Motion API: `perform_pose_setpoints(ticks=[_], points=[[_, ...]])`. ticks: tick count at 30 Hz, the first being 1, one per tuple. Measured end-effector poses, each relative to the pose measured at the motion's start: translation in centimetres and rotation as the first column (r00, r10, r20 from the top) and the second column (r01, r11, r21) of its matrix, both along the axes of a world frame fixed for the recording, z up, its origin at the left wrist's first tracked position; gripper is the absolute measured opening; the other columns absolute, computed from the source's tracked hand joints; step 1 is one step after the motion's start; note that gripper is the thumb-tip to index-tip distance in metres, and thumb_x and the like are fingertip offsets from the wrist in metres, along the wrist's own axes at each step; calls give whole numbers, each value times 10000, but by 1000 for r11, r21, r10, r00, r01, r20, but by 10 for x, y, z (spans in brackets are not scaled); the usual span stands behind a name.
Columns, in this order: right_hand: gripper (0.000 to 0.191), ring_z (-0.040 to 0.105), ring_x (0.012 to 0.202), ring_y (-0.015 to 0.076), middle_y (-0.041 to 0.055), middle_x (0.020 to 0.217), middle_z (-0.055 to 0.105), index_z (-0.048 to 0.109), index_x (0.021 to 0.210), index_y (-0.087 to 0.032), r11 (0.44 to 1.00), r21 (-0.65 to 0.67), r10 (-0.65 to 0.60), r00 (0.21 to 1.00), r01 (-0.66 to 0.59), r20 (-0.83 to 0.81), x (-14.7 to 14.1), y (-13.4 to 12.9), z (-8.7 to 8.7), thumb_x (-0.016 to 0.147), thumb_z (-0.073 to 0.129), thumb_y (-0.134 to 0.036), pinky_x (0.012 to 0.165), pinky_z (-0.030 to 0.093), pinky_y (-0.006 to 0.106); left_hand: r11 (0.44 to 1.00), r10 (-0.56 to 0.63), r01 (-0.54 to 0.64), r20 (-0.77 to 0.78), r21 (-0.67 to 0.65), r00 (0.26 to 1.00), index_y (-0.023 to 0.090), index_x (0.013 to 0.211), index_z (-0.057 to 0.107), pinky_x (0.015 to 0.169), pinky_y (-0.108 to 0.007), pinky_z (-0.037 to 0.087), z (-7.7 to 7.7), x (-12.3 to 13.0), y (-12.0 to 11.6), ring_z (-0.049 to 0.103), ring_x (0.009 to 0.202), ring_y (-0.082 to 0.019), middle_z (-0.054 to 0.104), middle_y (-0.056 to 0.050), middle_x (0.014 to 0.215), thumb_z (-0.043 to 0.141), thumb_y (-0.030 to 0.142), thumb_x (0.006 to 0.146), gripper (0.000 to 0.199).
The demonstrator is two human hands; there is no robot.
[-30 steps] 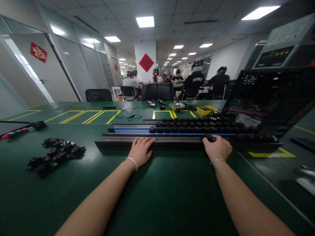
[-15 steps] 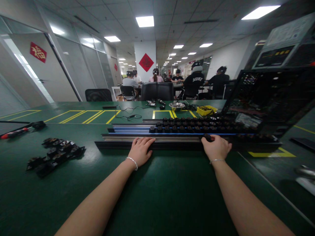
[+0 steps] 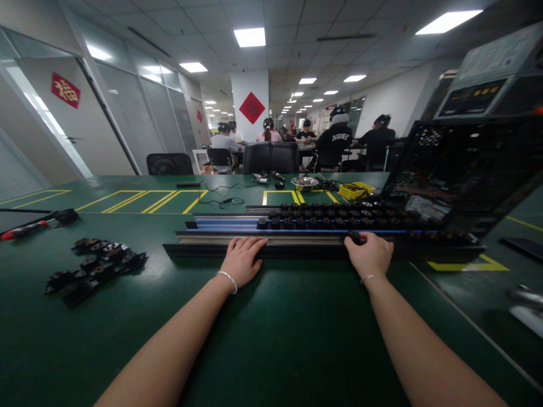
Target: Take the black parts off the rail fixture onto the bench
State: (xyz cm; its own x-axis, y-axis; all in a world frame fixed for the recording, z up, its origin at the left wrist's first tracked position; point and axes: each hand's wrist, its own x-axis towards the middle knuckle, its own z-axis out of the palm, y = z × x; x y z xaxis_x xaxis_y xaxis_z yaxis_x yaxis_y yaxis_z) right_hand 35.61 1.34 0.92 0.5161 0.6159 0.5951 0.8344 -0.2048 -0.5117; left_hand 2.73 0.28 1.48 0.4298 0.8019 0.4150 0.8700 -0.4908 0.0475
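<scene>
A long black rail [image 3: 305, 250] with a metallic channel lies crosswise in front of me on the green table. My left hand [image 3: 241, 262] rests on its left part, fingers stretched out over the top edge, holding nothing. Farther right, my right hand [image 3: 370, 254] is closed on a small black module [image 3: 355, 237] at the rail's channel; its fingers hide part of the module. Beyond my right hand, more black modules [image 3: 445, 237] sit in line along the rail. Behind it, parallel rails bear rows of similar modules [image 3: 314, 222].
Loose black modules [image 3: 102, 263] lie in a pile at left, near a red-handled tool [image 3: 27, 230]. A metal bowl [image 3: 304, 182] and a yellow tray [image 3: 356, 191] stand at the back. Dark equipment [image 3: 470, 164] rises at right. Several people sit at far tables.
My right hand has slid slightly left along the rail with the small black module. My left hand has stayed in place.
</scene>
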Motion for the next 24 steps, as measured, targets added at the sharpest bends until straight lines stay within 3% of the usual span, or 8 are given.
perform_pose_setpoints(ticks=[24], points=[[309, 512, 860, 264, 85, 790, 610, 583, 784, -182, 998, -12, 59, 997, -59, 41, -4, 1, 0, 655, 544, -460, 908, 310, 445, 1000, -15, 15, 16, 8, 1000, 323, 1304, 399, 1067, -455, 186, -2, -1, 1, 409, 1213, -206, 502, 11, 1322, 510, 286, 788, 529]])
